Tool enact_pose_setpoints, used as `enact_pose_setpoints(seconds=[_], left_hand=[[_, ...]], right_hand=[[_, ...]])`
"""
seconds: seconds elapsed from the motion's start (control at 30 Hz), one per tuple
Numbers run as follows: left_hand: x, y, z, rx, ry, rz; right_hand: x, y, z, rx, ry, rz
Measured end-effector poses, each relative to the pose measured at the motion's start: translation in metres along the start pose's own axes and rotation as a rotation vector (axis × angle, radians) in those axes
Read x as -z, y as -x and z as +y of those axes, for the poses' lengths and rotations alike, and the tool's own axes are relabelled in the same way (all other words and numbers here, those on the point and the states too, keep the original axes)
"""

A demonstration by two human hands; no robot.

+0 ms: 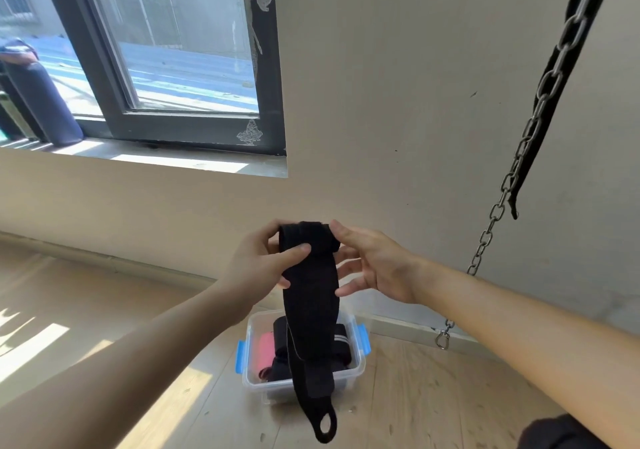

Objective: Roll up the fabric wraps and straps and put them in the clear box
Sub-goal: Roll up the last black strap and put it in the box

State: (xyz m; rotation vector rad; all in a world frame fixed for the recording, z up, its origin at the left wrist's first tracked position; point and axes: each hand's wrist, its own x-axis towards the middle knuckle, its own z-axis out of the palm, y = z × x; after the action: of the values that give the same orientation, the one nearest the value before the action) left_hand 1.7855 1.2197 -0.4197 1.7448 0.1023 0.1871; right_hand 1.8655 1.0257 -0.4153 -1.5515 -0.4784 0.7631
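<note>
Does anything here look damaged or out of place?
The window frame looks damaged: pale flaking patches on its right side, at top and bottom. Otherwise nothing: the left hand and right hand hold a half-rolled black wrap above the clear box.

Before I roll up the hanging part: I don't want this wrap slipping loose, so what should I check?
1. Left hand grips the rolled end of the long black fabric wrap: ok.
2. Right hand pinches the roll's other end: ok.
3. Tail hangs straight, untwisted: ok.
4. Rolling finished: not ok, most of the wrap hangs unrolled.
5. Clear plastic box with blue latches open, below the wrap: ok.
6. Room left in the box: cannot tell, the tail hides its middle.
</note>
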Motion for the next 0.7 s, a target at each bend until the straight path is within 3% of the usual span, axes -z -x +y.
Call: enact_pose_setpoints(seconds=[0.2,0.47,0.7], left_hand=[[-0.0024,0.0017,0.0020,-0.061,-0.034,-0.022],[-0.0022,0.0046,0.0050,0.216,0.126,-0.167],[-0.0032,0.0009,0.0041,0.232,0.079,-0.101]], right_hand=[[-0.0015,-0.0019,-0.0006,0.032,0.022,0.057],[0.0001,-0.0014,-0.0007,0.141,0.031,0.156],[0.0000,0.0005,0.0030,0.224,0.105,0.095]])
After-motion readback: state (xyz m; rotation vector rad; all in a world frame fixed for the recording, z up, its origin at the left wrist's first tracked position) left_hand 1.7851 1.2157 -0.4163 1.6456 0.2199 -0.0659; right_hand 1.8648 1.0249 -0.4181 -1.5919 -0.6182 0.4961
